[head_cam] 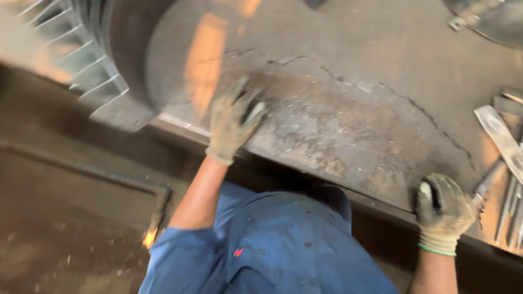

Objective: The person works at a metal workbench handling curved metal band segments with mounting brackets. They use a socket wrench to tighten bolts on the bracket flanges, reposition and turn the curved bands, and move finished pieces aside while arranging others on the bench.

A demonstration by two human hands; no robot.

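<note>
Blurred head view, looking down past a blue shirt (272, 245). Landmark: the large round metal plate (348, 109), grey, rusty, with a jagged crack line across its face, lying across the top and middle of the frame.

Far left of the plate: a ribbed grey metal housing (71, 54) with fins, its edge meeting a dark curved rim (122, 49) that stands up at the plate's left side. Below the plate, lower left: dark brown floor (71, 218) with a framed panel outline.

Left hand (234, 122), dirty work glove, lies on the plate's near left edge, fingers spread and bent over the surface; pressing flat or gripping the lip, cannot tell through the blur.

Right hand (442, 209), same kind of glove with a green cuff band, sits at the plate's near right edge, fingers curled round the rim, closed on it.

Right of the plate: flat metal strips and bars (504, 158) piled just beside the right hand. Above the plate's upper right: part of another round metal piece (490, 19).
</note>
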